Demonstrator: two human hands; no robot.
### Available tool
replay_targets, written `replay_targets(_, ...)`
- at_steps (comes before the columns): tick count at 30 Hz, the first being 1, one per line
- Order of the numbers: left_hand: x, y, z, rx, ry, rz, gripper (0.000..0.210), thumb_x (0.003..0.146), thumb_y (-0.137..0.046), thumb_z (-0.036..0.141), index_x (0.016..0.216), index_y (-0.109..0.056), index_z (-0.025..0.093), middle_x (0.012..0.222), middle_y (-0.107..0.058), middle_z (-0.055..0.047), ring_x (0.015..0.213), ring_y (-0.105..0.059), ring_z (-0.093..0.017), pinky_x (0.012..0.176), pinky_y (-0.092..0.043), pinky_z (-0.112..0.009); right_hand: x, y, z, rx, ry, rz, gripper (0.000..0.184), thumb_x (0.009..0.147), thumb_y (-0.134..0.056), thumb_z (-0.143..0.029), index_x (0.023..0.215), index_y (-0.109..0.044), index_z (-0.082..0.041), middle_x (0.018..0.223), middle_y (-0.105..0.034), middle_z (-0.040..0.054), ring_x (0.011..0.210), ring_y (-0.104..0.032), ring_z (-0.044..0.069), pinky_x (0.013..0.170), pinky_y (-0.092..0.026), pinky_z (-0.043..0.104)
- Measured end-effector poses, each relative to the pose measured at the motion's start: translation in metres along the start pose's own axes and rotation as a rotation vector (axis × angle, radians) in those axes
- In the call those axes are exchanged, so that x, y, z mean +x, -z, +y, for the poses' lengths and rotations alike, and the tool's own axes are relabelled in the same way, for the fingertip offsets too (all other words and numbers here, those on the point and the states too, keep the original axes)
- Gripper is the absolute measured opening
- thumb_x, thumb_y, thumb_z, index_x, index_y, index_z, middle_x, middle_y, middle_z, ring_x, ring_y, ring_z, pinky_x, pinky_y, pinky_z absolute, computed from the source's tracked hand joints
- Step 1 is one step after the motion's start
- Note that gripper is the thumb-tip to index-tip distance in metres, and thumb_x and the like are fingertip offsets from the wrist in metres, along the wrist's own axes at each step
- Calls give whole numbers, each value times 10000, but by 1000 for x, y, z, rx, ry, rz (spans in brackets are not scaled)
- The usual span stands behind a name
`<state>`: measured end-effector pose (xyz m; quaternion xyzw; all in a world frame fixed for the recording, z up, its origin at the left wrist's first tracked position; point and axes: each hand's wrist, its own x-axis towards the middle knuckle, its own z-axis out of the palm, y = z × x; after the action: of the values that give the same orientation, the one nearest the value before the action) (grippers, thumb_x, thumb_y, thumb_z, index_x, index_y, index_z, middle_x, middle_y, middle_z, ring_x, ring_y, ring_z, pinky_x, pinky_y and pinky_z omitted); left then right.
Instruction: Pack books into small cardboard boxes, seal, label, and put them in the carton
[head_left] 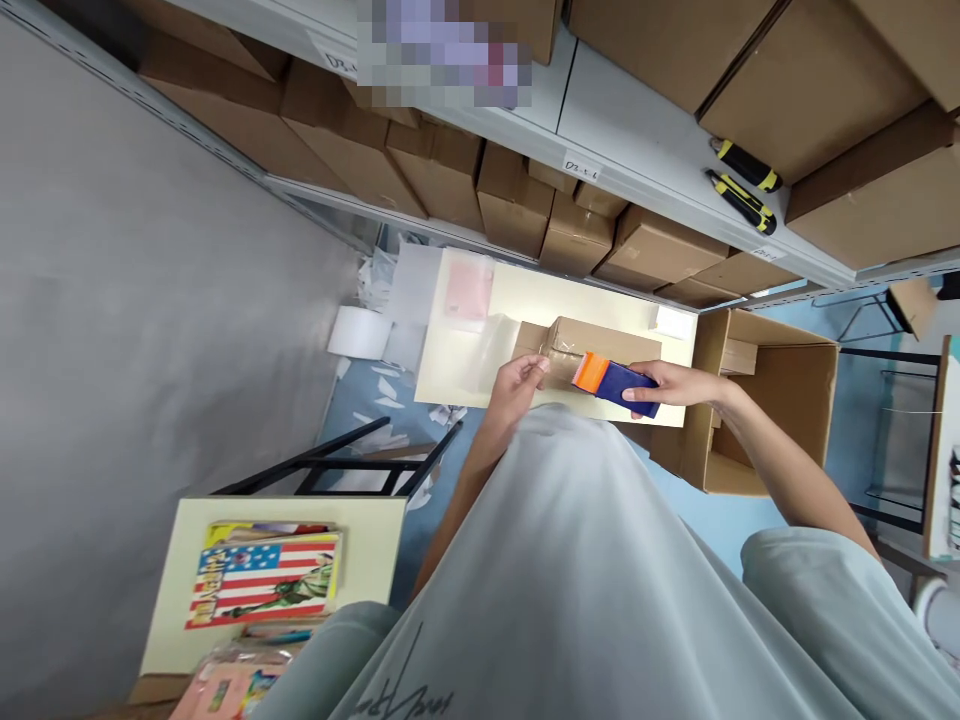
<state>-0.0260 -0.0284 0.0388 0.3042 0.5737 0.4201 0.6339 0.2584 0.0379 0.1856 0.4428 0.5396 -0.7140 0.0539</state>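
Note:
My right hand [651, 388] grips a dark blue tape dispenser [616, 386] with an orange front end that points left. It is held over the near side of a brown cardboard box [600, 338], which lies on a pale yellow table [442, 375]. Shiny clear tape [561, 352] shows at the box's left end. There, my left hand [520, 382] has its thumb and fingers pinched together beside the corner. Whatever sits between those fingertips is too small to make out.
Above the table runs a shelf [637, 190] with cardboard boxes and two utility knives [744, 185]. An open carton [772, 400] stands right. A white roll [360, 331] is left, with paper scraps on the floor. Magazines [266, 580] lie on a side table at lower left.

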Motion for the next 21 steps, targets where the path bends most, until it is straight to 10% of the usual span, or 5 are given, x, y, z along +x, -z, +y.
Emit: replay_targets(21, 66, 9, -48, -49, 217, 147, 297, 760, -864, 391, 887, -749, 149, 864, -737, -48, 787, -646, -171, 668, -501, -267, 46, 50, 37, -169, -253, -71, 641, 752, -840, -785, 885, -679, -178, 761, -748, 35, 705, -661, 176, 728, -521, 313)
